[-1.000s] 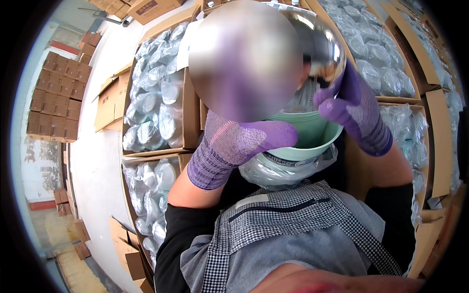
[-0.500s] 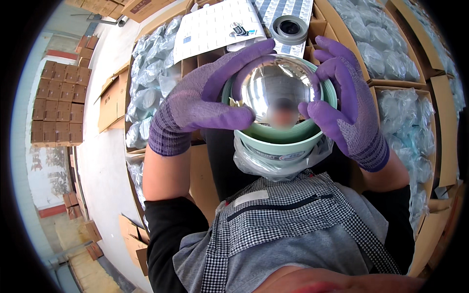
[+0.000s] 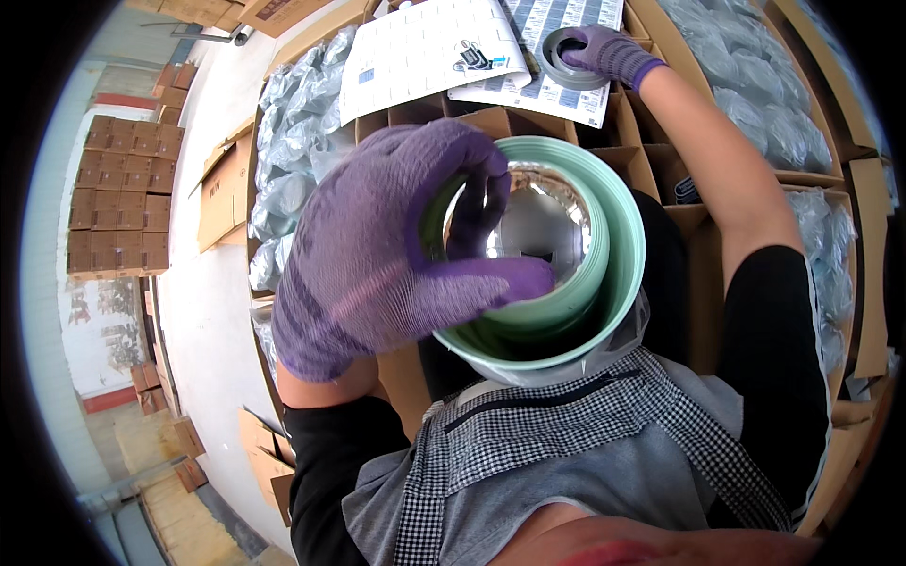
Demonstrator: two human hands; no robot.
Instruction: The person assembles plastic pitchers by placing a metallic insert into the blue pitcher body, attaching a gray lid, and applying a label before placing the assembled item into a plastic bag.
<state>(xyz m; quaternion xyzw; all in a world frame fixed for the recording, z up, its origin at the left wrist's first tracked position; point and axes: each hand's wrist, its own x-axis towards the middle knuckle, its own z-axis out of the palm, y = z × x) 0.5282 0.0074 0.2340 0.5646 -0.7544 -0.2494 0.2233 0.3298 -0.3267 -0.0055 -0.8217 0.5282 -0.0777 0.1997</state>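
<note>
A pale-green round container (image 3: 630, 274), with clear plastic film around its lower outside, stands upright in front of my apron. Inside it, within a green inner ring, sits a mirror-bright silver round piece (image 3: 543, 226). My left hand (image 3: 377, 236) curls over the left side of this piece, fingertips and thumb pressing on it near the ring; the palm hides that side. At the far right my right hand (image 3: 604, 55) grips a thick grey ring (image 3: 578, 77) that rests on a printed sheet (image 3: 528, 94), with fingers reaching into its hole. Both hands wear purple-grey gloves.
A white printed sheet (image 3: 425, 57) lies across a divided cardboard box (image 3: 618, 141). Boxes of plastic-wrapped items (image 3: 293, 141) flank me, with more wrapped items (image 3: 755, 104) on the right. Brown cartons (image 3: 118, 208) are stacked at the far left.
My right hand has left the container and moved away to the grey ring. My left hand has shifted over the silver piece, and the container appears lower and closer.
</note>
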